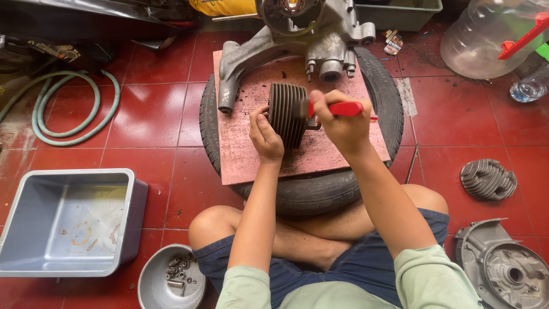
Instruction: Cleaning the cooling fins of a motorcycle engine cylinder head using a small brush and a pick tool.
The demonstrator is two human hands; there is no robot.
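L hand (pixel 265 136) clamped on finned cylinder (pixel 287 114), steadied on red board (pixel 246 154); R hand (pixel 343 127) clamped on red-handled brush (pixel 334 109), bristles against fins.

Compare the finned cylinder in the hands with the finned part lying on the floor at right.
The finned cylinder stands on the pink board, steadied by the left hand and brushed by the right hand; the finned head lies untouched on the red floor tiles. The cylinder looks darker and taller, the head flatter and rounder. Both are grey ribbed metal.
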